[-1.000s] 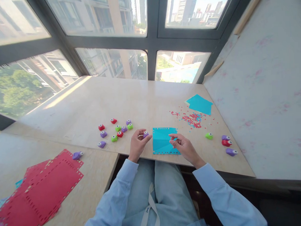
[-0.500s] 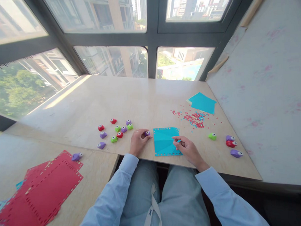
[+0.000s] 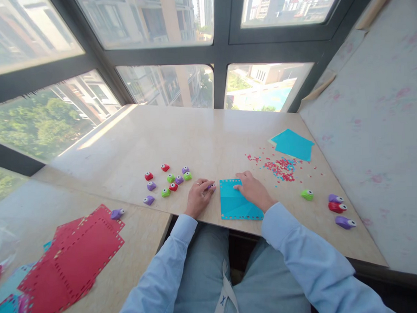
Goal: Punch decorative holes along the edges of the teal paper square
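Note:
A square of blue paper [image 3: 232, 201] lies near the front edge of the table, with small punched holes along its top and bottom edges. My left hand [image 3: 198, 198] is closed around a small purple craft punch [image 3: 211, 187], just left of the paper. The fingers partly hide this punch. My right hand [image 3: 253, 191] rests over the paper's upper right part, thumb and fingers apart, covering its right edge.
Several red, green and purple punches [image 3: 173, 187] stand to the left. On the right are more punches [image 3: 337, 207], scattered red and blue paper bits [image 3: 280, 167] and blue sheets [image 3: 293, 144]. Punched red sheets [image 3: 88, 252] lie at lower left. A window frame [image 3: 220, 83] borders the back.
My right hand has moved from the paper's right side up to its top edge, its fingers opening out. My left hand keeps the purple punch. The view has shifted slightly left.

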Action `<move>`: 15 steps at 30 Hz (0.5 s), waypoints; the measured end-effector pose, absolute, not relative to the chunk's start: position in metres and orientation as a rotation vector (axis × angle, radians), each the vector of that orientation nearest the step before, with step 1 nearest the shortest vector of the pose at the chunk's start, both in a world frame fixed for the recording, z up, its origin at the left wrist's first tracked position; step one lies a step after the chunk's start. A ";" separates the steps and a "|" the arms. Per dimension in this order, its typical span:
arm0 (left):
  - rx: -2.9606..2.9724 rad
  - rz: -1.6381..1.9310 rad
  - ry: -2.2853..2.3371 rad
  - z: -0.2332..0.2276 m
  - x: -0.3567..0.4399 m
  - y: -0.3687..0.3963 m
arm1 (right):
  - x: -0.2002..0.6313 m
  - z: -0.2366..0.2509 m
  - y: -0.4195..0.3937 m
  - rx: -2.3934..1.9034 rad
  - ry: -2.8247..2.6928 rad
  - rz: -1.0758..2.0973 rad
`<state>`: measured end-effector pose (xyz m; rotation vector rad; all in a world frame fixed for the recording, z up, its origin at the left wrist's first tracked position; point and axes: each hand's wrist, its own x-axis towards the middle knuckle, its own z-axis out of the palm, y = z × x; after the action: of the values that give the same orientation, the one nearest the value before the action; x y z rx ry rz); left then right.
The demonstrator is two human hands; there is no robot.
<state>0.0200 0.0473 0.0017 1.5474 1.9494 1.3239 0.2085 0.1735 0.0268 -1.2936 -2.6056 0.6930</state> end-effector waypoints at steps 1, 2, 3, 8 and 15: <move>1.564 1.316 1.944 0.002 0.020 0.047 | 0.207 0.025 0.175 -1.308 -2.614 0.708; 1.571 1.316 1.943 0.001 0.021 0.047 | 0.207 0.024 0.177 -1.310 -2.608 0.726; 1.572 1.320 1.942 0.001 0.021 0.047 | 0.206 0.022 0.179 -1.307 -2.593 0.743; 1.556 1.393 1.870 0.002 0.022 0.049 | 0.206 0.016 0.184 -1.265 -2.527 0.809; 1.535 1.428 1.787 0.003 0.024 0.049 | 0.203 0.023 0.184 -1.189 -2.453 0.906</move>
<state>0.0238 0.0494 0.0034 1.5353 1.7866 1.4277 0.2027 0.1837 0.0230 -1.1887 -2.4531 0.9063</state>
